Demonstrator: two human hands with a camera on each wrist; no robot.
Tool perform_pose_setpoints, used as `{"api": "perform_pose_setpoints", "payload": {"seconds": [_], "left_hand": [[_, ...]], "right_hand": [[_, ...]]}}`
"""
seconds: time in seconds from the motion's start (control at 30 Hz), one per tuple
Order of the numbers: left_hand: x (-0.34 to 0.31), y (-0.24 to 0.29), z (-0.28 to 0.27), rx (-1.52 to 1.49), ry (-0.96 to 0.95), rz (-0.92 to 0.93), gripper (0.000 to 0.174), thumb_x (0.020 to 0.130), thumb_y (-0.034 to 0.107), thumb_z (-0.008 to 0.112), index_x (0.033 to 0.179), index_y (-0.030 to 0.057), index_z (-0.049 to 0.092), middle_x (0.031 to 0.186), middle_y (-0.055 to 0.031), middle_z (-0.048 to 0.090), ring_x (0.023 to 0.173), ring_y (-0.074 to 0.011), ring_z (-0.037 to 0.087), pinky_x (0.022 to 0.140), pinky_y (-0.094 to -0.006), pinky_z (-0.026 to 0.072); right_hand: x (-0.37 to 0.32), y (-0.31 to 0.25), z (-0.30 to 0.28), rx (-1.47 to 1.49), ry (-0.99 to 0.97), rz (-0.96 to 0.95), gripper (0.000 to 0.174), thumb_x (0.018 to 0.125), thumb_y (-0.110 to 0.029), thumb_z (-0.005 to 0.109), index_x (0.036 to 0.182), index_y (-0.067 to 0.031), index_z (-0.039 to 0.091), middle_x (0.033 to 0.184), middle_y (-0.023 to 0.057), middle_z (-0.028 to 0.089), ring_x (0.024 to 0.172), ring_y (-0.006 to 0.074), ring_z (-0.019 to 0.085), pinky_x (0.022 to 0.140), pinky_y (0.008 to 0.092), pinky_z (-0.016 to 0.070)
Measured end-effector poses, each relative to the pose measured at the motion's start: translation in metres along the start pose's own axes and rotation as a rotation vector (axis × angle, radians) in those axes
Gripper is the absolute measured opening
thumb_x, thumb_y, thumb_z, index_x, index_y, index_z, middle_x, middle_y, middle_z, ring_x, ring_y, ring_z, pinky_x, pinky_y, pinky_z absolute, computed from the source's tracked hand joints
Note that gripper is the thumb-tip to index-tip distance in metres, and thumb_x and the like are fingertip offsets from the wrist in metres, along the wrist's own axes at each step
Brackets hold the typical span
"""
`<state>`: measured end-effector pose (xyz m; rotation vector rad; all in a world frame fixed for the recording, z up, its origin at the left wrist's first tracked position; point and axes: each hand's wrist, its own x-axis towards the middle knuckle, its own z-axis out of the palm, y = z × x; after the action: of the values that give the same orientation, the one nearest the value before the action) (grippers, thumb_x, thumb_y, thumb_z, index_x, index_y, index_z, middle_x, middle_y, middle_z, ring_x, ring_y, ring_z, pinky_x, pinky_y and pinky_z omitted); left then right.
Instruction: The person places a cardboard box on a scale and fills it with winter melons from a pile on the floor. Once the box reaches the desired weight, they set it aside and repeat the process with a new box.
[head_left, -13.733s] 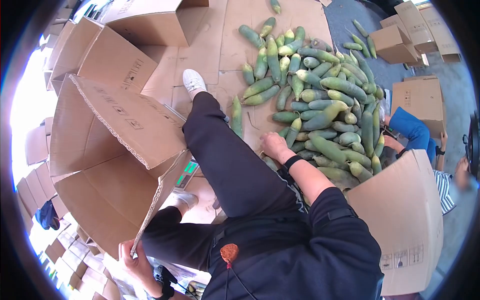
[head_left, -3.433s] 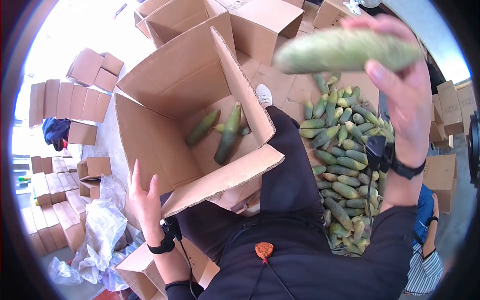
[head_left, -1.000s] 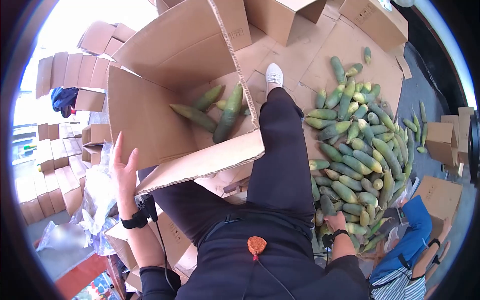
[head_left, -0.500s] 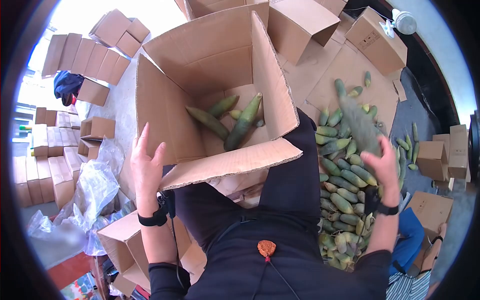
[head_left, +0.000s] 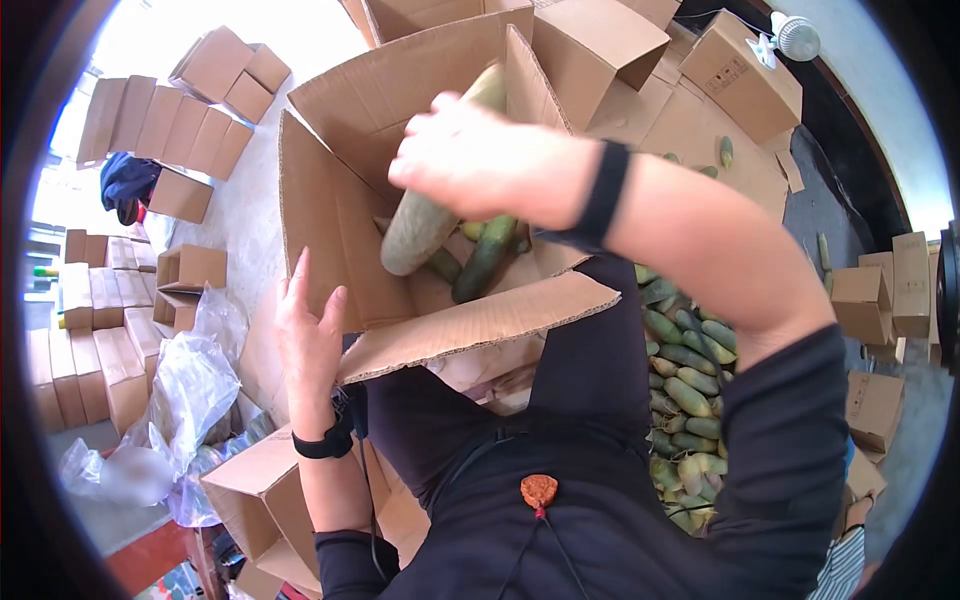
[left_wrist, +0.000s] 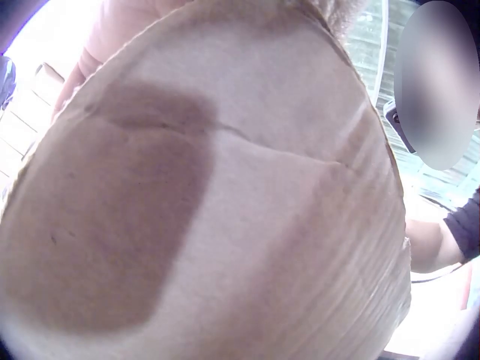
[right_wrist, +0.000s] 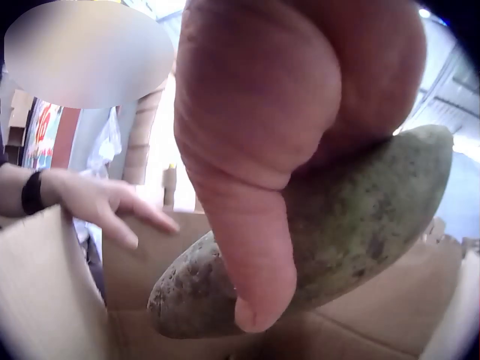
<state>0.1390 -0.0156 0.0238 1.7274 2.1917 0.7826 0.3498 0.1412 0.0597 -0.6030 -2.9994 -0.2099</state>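
In the head view an upright cardboard box (head_left: 320, 215) has its flaps raised, with several green radishes (head_left: 488, 262) on its bottom. The right hand (head_left: 480, 160) grips a large pale-green radish (head_left: 418, 235) over the box's inside; the right wrist view shows the thumb of this hand (right_wrist: 255, 150) across the radish (right_wrist: 360, 217). Straight and spread, the fingers of the left hand (head_left: 308, 335) rest against the box's left side near the front corner; in the left wrist view cardboard (left_wrist: 225, 195) hides most of that hand.
A radish pile (head_left: 685, 390) lies right of the person's legs, partly hidden by the right arm. More boxes stand behind (head_left: 590, 45) and at the right. Plastic bags (head_left: 195, 385) and stacked cartons (head_left: 110, 365) are at the left; a small fan (head_left: 797, 38) is top right.
The right hand has carried a radish from above the pile leftward to inside the box. The left hand stays at the box's side. Earlier, the box was tilted and fewer radishes lay in it.
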Motion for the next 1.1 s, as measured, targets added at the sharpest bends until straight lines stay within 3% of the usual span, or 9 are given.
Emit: {"api": "perform_pose_setpoints", "payload": {"seconds": [0.13,0.23,0.33,0.47,0.53,0.77,0.87,0.93,1.1], "left_hand": [[0.001,-0.003,0.002,0.023,0.011,0.035,0.056,0.080,0.007,0.065,0.133,0.0043,0.047,0.120,-0.0216,0.053,0.110,-0.0338,0.055,0.091,-0.0384,0.0449],[0.000,-0.006,0.003,0.034,0.022,0.042,0.056,0.080,0.008,0.065,0.133,0.0035,0.046,0.121,-0.0216,0.053,0.111,-0.0339,0.054,0.092,-0.0375,0.0442],[0.000,-0.007,0.003,0.043,0.024,0.068,0.054,0.081,0.008,0.064,0.132,0.0028,0.047,0.121,-0.0212,0.053,0.112,-0.0338,0.054,0.093,-0.0370,0.0432],[0.003,-0.011,0.004,0.030,0.024,0.063,0.052,0.081,0.008,0.064,0.130,0.0025,0.049,0.122,-0.0194,0.054,0.114,-0.0309,0.053,0.096,-0.0353,0.0412],[0.001,-0.018,0.007,-0.007,0.004,0.067,0.051,0.081,0.008,0.064,0.130,0.0027,0.049,0.123,-0.0191,0.053,0.115,-0.0306,0.053,0.096,-0.0351,0.0407],[-0.004,-0.020,0.007,-0.020,-0.018,0.070,0.051,0.086,0.008,0.061,0.134,0.0049,0.046,0.129,-0.0166,0.052,0.120,-0.0260,0.050,0.100,-0.0340,0.0376],[-0.004,-0.020,0.008,0.037,-0.015,0.090,0.049,0.087,0.011,0.060,0.135,0.0071,0.047,0.128,-0.0156,0.052,0.119,-0.0251,0.050,0.100,-0.0336,0.0370],[-0.004,-0.018,0.009,0.010,-0.018,0.041,0.049,0.088,0.011,0.059,0.135,0.0070,0.047,0.128,-0.0145,0.052,0.117,-0.0238,0.051,0.100,-0.0331,0.0372],[-0.002,-0.029,0.010,-0.057,-0.057,0.029,0.048,0.089,0.010,0.058,0.135,0.0062,0.046,0.131,-0.0122,0.050,0.118,-0.0215,0.049,0.100,-0.0322,0.0370]], "right_hand": [[0.039,-0.030,0.058,-0.086,-0.328,-0.019,0.021,0.071,-0.020,0.072,0.090,-0.0173,0.066,0.090,-0.0024,0.065,0.096,0.0164,0.058,0.080,0.0340,0.0410],[0.045,-0.036,0.106,0.030,-0.348,-0.004,0.017,0.074,-0.020,0.068,0.090,-0.0166,0.066,0.088,-0.0015,0.066,0.096,0.0172,0.059,0.079,0.0344,0.0423],[0.045,-0.031,0.131,0.093,-0.095,0.054,0.014,0.082,-0.015,0.057,0.092,-0.0164,0.066,0.092,0.0017,0.066,0.093,0.0199,0.060,0.076,0.0360,0.0462],[0.039,-0.011,0.049,0.413,-0.189,0.236,0.017,0.080,-0.012,0.058,0.096,-0.0102,0.063,0.094,0.0087,0.066,0.095,0.0257,0.061,0.079,0.0386,0.0481],[0.016,0.006,0.008,0.496,0.012,0.157,0.022,0.080,-0.011,0.059,0.101,-0.0076,0.061,0.096,0.0118,0.065,0.095,0.0283,0.061,0.082,0.0407,0.0483],[-0.155,0.048,-0.041,0.804,0.289,0.527,0.022,0.084,-0.012,0.057,0.102,-0.0001,0.059,0.089,0.0100,0.064,0.083,0.0213,0.062,0.077,0.0365,0.0517],[-0.245,0.050,0.011,0.809,0.182,0.827,0.026,0.084,-0.012,0.061,0.109,-0.0046,0.060,0.094,0.0041,0.064,0.093,0.0144,0.060,0.085,0.0282,0.0483],[-0.307,0.034,0.066,0.859,0.224,0.997,0.025,0.081,-0.015,0.060,0.102,-0.0011,0.060,0.096,0.0132,0.066,0.090,0.0232,0.063,0.080,0.0332,0.0500],[-0.431,-0.058,0.184,0.797,-0.137,1.419,0.024,0.077,-0.014,0.063,0.098,-0.0037,0.061,0.098,0.0177,0.065,0.093,0.0307,0.063,0.082,0.0372,0.0498]]}}
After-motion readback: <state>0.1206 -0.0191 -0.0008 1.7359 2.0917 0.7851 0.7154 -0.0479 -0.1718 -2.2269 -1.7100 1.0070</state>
